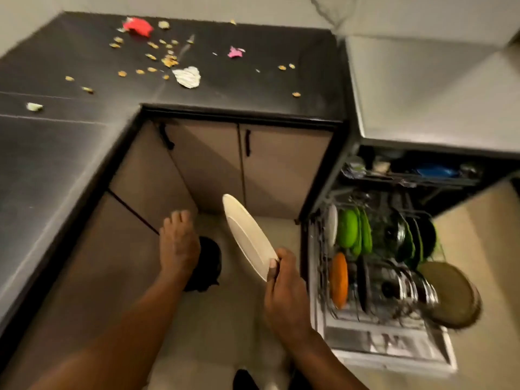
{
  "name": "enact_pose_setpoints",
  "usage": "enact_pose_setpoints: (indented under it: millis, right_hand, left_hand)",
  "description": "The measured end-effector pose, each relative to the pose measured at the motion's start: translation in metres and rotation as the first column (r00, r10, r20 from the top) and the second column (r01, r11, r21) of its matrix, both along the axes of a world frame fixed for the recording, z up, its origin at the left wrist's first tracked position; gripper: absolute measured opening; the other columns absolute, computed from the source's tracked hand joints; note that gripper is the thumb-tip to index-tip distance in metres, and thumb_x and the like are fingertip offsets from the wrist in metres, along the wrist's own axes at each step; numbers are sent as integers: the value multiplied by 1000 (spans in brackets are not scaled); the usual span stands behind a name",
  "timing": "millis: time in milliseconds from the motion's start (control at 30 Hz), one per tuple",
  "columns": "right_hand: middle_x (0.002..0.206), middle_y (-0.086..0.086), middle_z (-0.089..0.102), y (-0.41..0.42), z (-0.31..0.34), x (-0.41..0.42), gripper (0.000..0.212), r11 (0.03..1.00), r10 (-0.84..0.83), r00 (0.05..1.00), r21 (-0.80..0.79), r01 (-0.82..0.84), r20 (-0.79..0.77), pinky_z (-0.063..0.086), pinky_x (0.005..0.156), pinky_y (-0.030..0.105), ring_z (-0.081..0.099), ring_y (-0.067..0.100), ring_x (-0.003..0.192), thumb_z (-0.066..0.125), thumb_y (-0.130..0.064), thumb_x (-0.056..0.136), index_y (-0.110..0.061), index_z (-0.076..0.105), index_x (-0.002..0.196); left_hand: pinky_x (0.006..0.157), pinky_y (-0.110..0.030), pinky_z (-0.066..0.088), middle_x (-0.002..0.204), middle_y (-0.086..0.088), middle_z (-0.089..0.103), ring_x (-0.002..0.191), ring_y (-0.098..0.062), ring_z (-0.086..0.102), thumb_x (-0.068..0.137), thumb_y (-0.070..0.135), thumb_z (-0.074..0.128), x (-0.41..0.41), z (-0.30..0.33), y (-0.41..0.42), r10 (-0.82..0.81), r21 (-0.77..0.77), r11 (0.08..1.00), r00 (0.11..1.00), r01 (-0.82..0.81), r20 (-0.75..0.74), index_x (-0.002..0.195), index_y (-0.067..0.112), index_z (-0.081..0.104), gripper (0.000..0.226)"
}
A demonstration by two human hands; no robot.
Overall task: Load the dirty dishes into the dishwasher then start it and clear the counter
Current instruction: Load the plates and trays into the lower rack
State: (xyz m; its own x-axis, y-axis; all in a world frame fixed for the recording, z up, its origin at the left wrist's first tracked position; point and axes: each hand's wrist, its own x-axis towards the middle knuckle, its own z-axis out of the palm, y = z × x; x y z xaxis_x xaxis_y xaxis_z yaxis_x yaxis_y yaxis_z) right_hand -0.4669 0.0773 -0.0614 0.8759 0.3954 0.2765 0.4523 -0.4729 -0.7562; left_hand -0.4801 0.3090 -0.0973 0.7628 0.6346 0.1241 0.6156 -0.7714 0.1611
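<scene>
**Two bare arms reaching forward and down**

The right hand (284, 280) is curling its fingers and thumb (272, 270) around the near rim of a white plate (247, 235), holding it tilted on edge. The left hand (178, 243) is stretching out palm down, fingers straight and close together, gripping nothing.

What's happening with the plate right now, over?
Right hand grips white plate. Left hand open, empty. Dishwasher open, lower rack nearly full.
</scene>
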Motion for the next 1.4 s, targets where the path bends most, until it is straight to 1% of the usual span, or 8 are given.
enact_pose_setpoints:
  millis: [300, 467, 633, 833, 1000, 1167, 1267, 1400]
  right_hand:
    - [92, 5, 64, -182, -77, 9, 14, 884, -468, 862, -117, 453, -195, 44, 61, 29, 65, 33, 77, 32, -34, 101, -31, 36, 114]
    - [79, -6, 55, -252, -111, 50, 9, 821, -569, 778, -127, 557, -267, 41, 56, 30, 61, 34, 69, 32, -30, 103, -26, 37, 109]
    - [94, 1, 56, -272, -169, 96, 9, 837, -542, 770, -130, 532, -337, 53, 61, 37, 61, 25, 78, 32, -22, 104, -18, 36, 110]
    - [88, 2, 55, -257, -248, 134, 8, 871, -490, 790, -175, 459, -369, 40, 53, 7, 52, 4, 66, 30, -19, 106, -25, 30, 102]
    - [85, 5, 54, -254, -299, 149, 13, 885, -463, 806, -246, 396, -369, 48, 51, 25, 52, 4, 64, 31, -13, 105, -5, 40, 112]
    - [97, 10, 54, -241, -328, 171, 8, 879, -438, 790, -390, 275, -429, 48, 59, 35, 56, 23, 77, 31, -14, 101, -17, 34, 108]
    - [99, 13, 58, -228, -333, 174, 15, 798, -471, 768, -580, 163, -434, 55, 73, 46, 61, 30, 83, 37, -14, 99, -16, 30, 111]
    - [110, 17, 62, -215, -343, 161, 25, 711, -492, 779, -696, 101, -390, 51, 78, 40, 62, 32, 96, 42, -8, 97, -16, 25, 113]
  left_hand:
    - [88, -38, 43, 126, -13, 48, 112, -31, 50, 95, 12, 45, 24, -126, -210, -372, -406, 893, 824, 193, -427, 126, 6, 45, 32]
    - [93, -32, 40, 135, -7, 46, 117, -26, 51, 98, 21, 45, 40, -180, -295, -456, -454, 865, 714, 215, -531, 137, 13, 39, 41]
    - [95, -37, 46, 133, -10, 50, 117, -27, 52, 98, 25, 51, 70, -234, -338, -440, -551, 828, 727, 102, -527, 137, 12, 39, 43]
    - [88, -37, 49, 130, -12, 51, 113, -28, 55, 95, 10, 54, 105, -300, -343, -419, -556, 827, 746, 78, -518, 134, 11, 40, 41]
    - [94, -42, 50, 139, -15, 45, 118, -31, 52, 90, -1, 56, 132, -339, -340, -426, -571, 815, 772, 100, -473, 145, 12, 30, 62]
    - [101, -44, 46, 151, -10, 33, 128, -31, 46, 94, -1, 47, 144, -372, -337, -425, -604, 793, 788, 86, -446, 151, 16, 22, 64]
    - [105, -44, 43, 155, -5, 28, 134, -29, 41, 96, 1, 44, 142, -381, -340, -433, -602, 793, 779, 90, -454, 152, 18, 21, 63]
    - [106, -40, 42, 154, -8, 31, 132, -29, 44, 97, 3, 46, 130, -392, -344, -453, -627, 772, 785, 108, -422, 151, 14, 23, 60]
